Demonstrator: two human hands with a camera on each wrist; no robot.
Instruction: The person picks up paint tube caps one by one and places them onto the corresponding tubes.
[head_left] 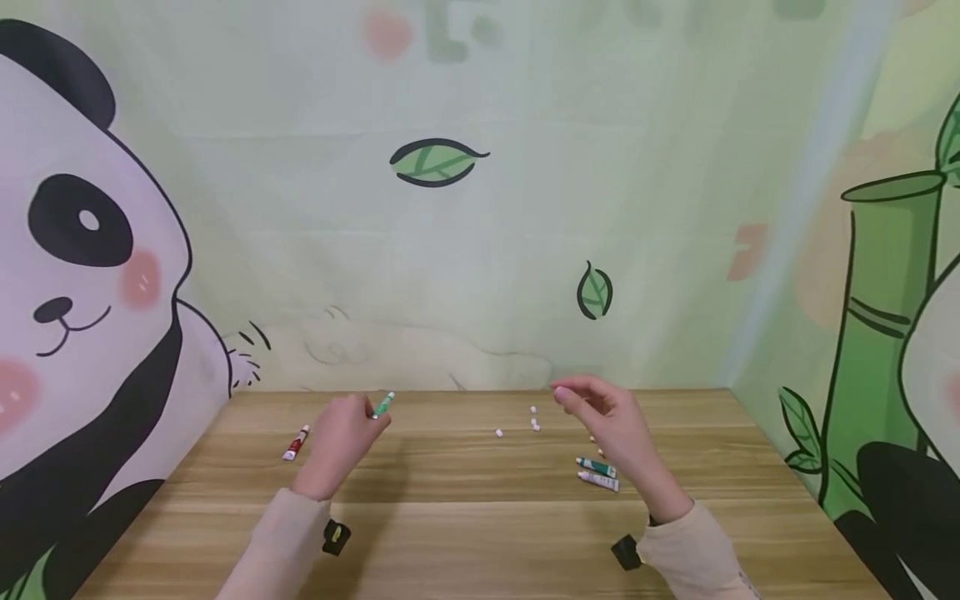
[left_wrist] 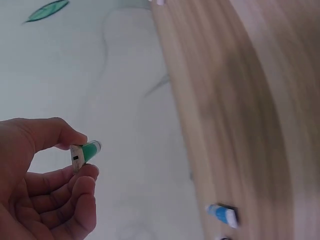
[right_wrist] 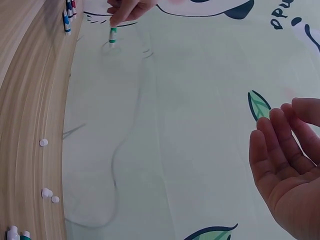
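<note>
While a small green tube (head_left: 383, 406) is pinched between the thumb and fingers of the left hand (head_left: 344, 437), it is gripped by its flat end, presumably so that its narrow end is kept free. In the head view, the tube is found at 2 o'clock from that hand, and a red tube (head_left: 296, 442) on the desk (head_left: 465, 542) at 9 o'clock. From the right hand (head_left: 617, 425), white pieces (head_left: 498, 433) are seen toward 9 o'clock and two tubes (head_left: 597, 467) at 6 o'clock; whether anything is pinched between its closely set fingertips cannot be told.
</note>
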